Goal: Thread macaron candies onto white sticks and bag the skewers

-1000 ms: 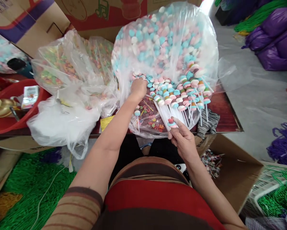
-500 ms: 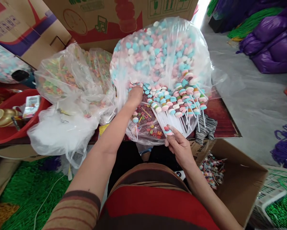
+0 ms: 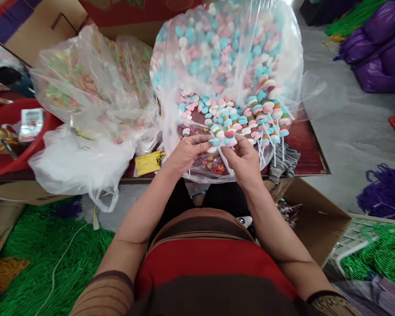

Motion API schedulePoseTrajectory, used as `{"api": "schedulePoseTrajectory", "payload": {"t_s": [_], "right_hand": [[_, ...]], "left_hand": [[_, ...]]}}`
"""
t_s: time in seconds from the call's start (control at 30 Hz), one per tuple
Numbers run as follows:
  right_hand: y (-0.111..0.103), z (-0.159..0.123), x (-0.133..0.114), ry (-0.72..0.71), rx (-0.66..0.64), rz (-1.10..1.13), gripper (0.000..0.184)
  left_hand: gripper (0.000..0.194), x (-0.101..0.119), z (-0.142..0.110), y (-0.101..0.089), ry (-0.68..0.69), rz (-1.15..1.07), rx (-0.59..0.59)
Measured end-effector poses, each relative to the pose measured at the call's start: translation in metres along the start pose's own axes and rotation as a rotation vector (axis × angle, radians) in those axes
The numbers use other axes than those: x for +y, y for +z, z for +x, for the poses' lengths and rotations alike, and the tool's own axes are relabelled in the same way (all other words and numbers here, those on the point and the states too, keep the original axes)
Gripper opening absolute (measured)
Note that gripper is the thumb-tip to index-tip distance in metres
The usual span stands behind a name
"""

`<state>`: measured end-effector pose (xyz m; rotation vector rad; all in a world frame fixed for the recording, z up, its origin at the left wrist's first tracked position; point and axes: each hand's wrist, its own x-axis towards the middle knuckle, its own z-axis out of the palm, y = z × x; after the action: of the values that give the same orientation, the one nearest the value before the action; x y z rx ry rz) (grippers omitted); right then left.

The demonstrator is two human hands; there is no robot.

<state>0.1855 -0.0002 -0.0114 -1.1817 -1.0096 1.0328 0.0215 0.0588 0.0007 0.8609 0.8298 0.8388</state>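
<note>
My left hand (image 3: 191, 152) pinches a blue-and-white marshmallow candy (image 3: 214, 141) between thumb and fingers. Close beside it, my right hand (image 3: 245, 159) grips a candy skewer (image 3: 230, 141) with a red ring and a blue-and-pink piece on it. The two hands nearly meet over the front of a big clear plastic bag (image 3: 269, 35) of pink, blue and white candies. Finished-looking candy skewers (image 3: 266, 109) with white sticks lie to the right of my hands. Several small gummy rings (image 3: 213, 166) are scattered on the plastic below them.
Left stand a clear bag of coloured gummies (image 3: 81, 83), a white plastic bag (image 3: 81, 158), and a red basin (image 3: 48, 145). A yellow card (image 3: 147, 163) lies near the table edge. Right are a striped glove (image 3: 285, 162), an open cardboard box (image 3: 319, 219) and a white crate (image 3: 378, 219).
My left hand has come out of the loose candies, towards my right hand, with a candy in it. My right hand has risen slightly with the skewer. The view has tilted down.
</note>
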Motion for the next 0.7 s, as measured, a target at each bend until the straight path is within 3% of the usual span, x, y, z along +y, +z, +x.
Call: {"api": "schedulePoseTrajectory", "payload": {"t_s": [0.13, 0.23, 0.33, 0.47, 0.63, 0.7], "right_hand": [[0.007, -0.002, 0.002, 0.059, -0.069, -0.050, 0.023], [0.006, -0.005, 0.001, 0.105, -0.007, -0.042, 0.018], [0.005, -0.008, -0.005, 0.182, 0.035, 0.058, 0.028], [0.009, -0.013, -0.009, 0.347, -0.071, 0.128, 0.043], [0.016, -0.018, 0.003, 0.233, 0.019, 0.007, 0.045], [0.014, -0.017, 0.007, 0.205, -0.041, -0.053, 0.042]], "left_hand": [[0.038, -0.017, -0.017, 0.003, -0.019, 0.024, -0.038], [0.038, -0.027, -0.022, 0.002, 0.023, 0.061, -0.052], [0.036, -0.037, -0.022, 0.001, 0.124, 0.104, 0.047], [0.028, -0.044, -0.020, 0.006, 0.241, 0.152, 0.194], [0.017, -0.037, -0.028, 0.020, 0.307, 0.201, 0.204], [0.017, -0.034, -0.033, 0.024, 0.304, 0.201, 0.188]]}}
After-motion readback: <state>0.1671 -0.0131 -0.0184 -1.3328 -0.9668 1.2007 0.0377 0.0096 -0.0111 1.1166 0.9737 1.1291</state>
